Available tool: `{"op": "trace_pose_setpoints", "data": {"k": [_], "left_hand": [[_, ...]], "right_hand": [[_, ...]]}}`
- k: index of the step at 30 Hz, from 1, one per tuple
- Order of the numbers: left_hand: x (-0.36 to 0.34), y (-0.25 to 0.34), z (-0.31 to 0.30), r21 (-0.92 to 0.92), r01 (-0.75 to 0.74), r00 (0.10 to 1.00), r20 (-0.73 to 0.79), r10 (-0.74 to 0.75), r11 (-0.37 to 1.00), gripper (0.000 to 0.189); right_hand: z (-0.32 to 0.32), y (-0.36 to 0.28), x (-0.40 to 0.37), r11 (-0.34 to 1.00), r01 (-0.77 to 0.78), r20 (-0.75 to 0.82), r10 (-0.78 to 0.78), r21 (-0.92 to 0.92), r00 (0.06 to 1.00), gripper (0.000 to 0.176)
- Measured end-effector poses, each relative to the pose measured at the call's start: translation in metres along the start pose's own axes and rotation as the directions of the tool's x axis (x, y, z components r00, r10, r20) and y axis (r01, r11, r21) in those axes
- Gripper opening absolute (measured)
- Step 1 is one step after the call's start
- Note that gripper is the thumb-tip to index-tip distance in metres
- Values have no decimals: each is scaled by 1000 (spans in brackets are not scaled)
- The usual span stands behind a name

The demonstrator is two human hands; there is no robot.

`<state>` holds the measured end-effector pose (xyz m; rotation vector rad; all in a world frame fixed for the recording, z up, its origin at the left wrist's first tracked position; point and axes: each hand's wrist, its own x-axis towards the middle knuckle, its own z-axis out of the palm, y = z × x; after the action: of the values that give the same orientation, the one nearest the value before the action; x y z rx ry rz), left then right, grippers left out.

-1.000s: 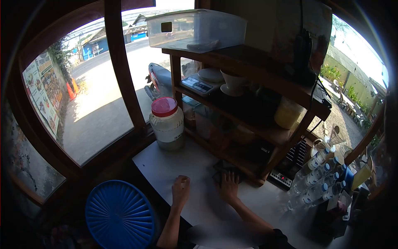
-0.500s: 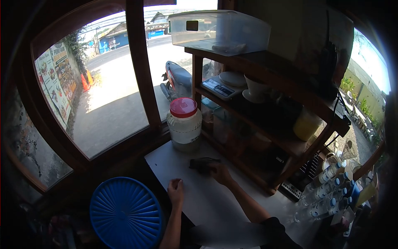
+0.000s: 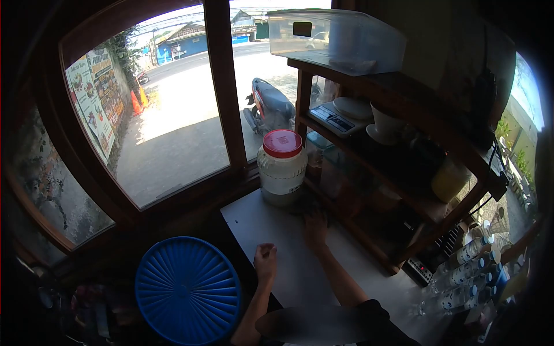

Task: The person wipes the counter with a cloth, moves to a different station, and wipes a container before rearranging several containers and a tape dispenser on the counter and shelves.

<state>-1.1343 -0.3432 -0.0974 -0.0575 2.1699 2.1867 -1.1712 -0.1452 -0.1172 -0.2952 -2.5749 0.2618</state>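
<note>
My right hand (image 3: 315, 226) reaches across the white tabletop (image 3: 248, 222) with its fingers on a dark, crumpled cloth (image 3: 306, 207). That cloth lies in shadow, close to the base of a large clear jar (image 3: 281, 176) with a red lid. Near the table's left edge, my left hand (image 3: 265, 260) is curled into a loose fist, and nothing shows in it. Below and left of that hand is a big round blue lid (image 3: 187, 291) with radiating ridges.
A wooden shelf (image 3: 369, 158) stands right of the jar, holding a digital scale (image 3: 334, 119), a white coffee dripper (image 3: 385, 124) and, on top, a clear plastic bin (image 3: 334, 43). Several water bottles (image 3: 461, 282) stand at the right. A window frame (image 3: 222, 86) borders the table's far side.
My right hand has pushed the dark cloth farther away, towards the jar's base. My left hand stays curled by the table edge. The whole view has shifted, with things appearing farther right.
</note>
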Motion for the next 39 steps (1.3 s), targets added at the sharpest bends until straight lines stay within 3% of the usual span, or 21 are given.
{"op": "trace_pose_setpoints", "data": {"k": [2,5,6,8,9,11,12,14,15,16,19,20,23,27,29,32,33,35,36,37,39], "left_hand": [[-6,-1,-2,-9,-37,999,12,37,999,23],[-25,20,-12,74,-156,986,68,151,985,31],[-32,36,-21,138,-178,980,113,163,974,35],[-42,58,-37,261,-220,967,184,175,940,44],[-45,67,-46,320,-241,961,211,179,916,48],[-52,79,-65,424,-262,953,257,163,867,54],[-53,83,-75,468,-264,950,277,144,843,57],[-59,97,-88,531,-257,955,269,127,808,54],[-56,96,-94,532,-277,949,285,139,800,52],[-52,92,-100,534,-295,942,303,146,792,50],[-45,78,-108,528,-364,922,319,218,767,38],[-47,76,-108,515,-363,921,323,216,776,37],[-46,77,-103,493,-354,930,276,243,795,32],[-44,84,-103,434,-294,953,201,226,852,31],[-44,85,-107,350,-221,971,165,172,910,31],[-44,79,-108,316,-215,973,152,174,924,32],[-45,80,-108,310,-208,974,153,167,928,32],[-45,77,-108,327,-226,971,154,184,918,33],[-46,76,-108,334,-235,969,157,192,913,33],[-46,77,-107,335,-227,971,155,184,914,33],[-47,79,-107,340,-209,975,148,167,917,34]], "right_hand": [[15,-24,-3,990,-107,12,109,-90,994,38],[3,-86,-17,976,-116,120,140,-185,983,39],[-5,-99,-18,991,-45,206,70,-122,976,40],[-15,-121,-16,996,86,366,-89,26,926,41],[-7,-116,-9,958,51,393,-164,282,905,42],[11,-96,20,697,-55,385,-327,715,863,46],[-8,-106,32,633,-96,344,-281,768,896,45],[-4,-117,50,807,223,38,-290,546,956,41],[1,-123,53,861,336,-115,-316,381,942,38],[23,-128,58,843,395,-174,-355,365,919,33],[80,-133,44,922,347,-38,-345,171,938,33],[82,-140,44,936,275,32,-288,220,957,35],[81,-147,32,868,336,107,-398,366,911,34],[30,-136,-10,689,452,229,-658,566,717,36],[-14,-126,-36,685,417,284,-667,597,689,32],[-42,-88,-61,664,-59,527,-533,745,661,33],[-64,-81,-61,624,-163,496,-407,764,767,32],[-93,-59,-58,476,-400,469,-30,783,883,29],[-112,-58,-56,436,-530,452,277,727,848,27],[-131,-54,-51,405,-461,359,304,790,883,26],[-154,-61,-57,509,-345,190,332,789,924,34]]}}
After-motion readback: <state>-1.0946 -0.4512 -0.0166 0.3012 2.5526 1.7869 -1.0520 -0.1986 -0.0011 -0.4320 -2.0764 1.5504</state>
